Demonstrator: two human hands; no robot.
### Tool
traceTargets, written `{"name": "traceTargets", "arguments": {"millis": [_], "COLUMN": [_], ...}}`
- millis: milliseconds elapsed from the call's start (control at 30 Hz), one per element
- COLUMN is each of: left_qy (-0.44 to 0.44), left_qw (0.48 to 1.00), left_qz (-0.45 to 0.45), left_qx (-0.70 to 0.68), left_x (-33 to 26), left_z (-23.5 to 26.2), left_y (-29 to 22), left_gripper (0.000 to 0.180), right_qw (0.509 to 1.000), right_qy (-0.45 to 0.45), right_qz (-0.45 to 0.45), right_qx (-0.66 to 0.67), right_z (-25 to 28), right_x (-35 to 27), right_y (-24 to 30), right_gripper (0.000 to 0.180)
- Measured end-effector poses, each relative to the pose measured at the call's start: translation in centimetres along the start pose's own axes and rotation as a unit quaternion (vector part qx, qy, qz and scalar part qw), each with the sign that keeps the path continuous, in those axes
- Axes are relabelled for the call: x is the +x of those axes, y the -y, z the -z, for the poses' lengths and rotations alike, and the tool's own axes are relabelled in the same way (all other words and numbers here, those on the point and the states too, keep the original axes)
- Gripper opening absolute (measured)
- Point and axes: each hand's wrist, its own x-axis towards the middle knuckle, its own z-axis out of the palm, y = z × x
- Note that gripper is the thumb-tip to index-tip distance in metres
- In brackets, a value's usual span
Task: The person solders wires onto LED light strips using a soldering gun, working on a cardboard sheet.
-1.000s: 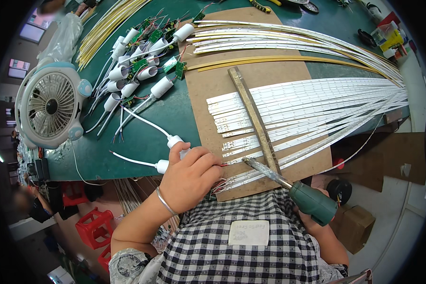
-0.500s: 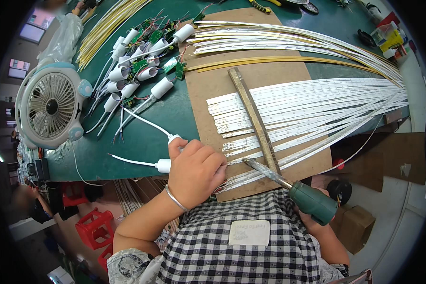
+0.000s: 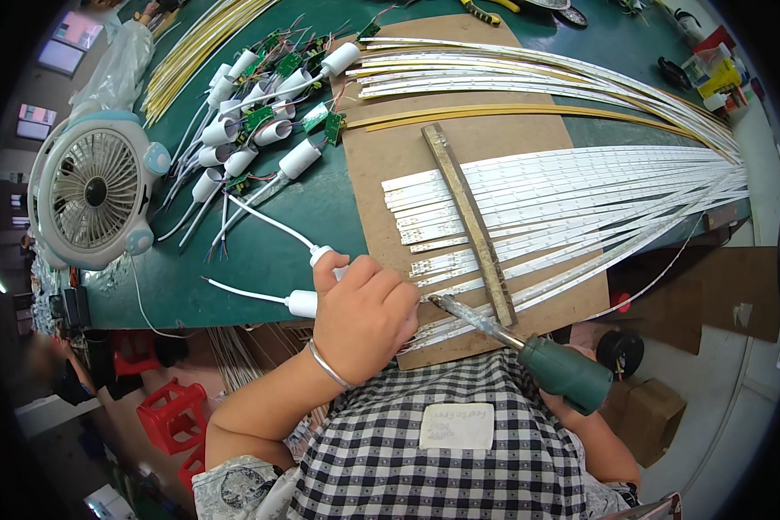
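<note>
My left hand is closed at the near left end of a row of white LED strips, its fingertips hidden. White end caps with cables, one cap among them, poke out beside its knuckles. My right hand, partly hidden, grips a soldering iron by its green handle. The iron's metal tip points left and comes down at the strip ends, close to my left fingers. Across the strips lies a narrow metal bar. Under them is a brown board.
White caps with green circuit boards lie heaped on the green table at the back left. A fan stands at the left. More strips lie farther back, with pliers beyond. Red stools are on the floor.
The iron's tip has moved left and slightly toward the far side, closer to my left fingers. My left hand has shifted only slightly to the right and stays closed.
</note>
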Motion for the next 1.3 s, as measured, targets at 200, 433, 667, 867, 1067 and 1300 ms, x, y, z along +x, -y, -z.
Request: {"name": "traceTargets", "arguments": {"millis": [200,433,667,867,1067,1300], "left_qy": [0.010,0.010,0.018,0.021,0.012,0.016], "left_qw": [1.000,1.000,1.000,1.000,1.000,1.000], "left_qz": [0.013,0.012,0.011,0.012,0.009,0.003], "left_qx": [-0.013,-0.011,-0.009,-0.007,-0.010,-0.009], "left_x": [0.1,0.3,0.4,0.4,0.4,0.2], "left_z": [0.1,0.1,0.1,0.1,0.1,0.0], "left_y": [0.1,0.0,0.0,0.0,0.0,0.0], "left_gripper": [0.012,0.011,0.011,0.011,0.012,0.012], "right_qw": [0.999,0.999,0.998,0.966,0.999,1.000], "right_qy": [0.023,0.014,-0.046,-0.048,-0.011,-0.026], "right_qz": [0.016,0.028,0.023,-0.147,0.010,0.003], "right_qx": [-0.017,-0.031,-0.022,0.209,0.041,0.016], "right_z": [0.1,-0.2,-0.3,-0.3,-0.2,-0.3], "right_x": [0.7,0.1,0.4,-0.4,-0.2,-1.0], "right_y": [0.7,0.5,0.8,0.3,-0.3,-1.3], "right_gripper": [0.035,0.034,0.038,0.035,0.033,0.034]}}
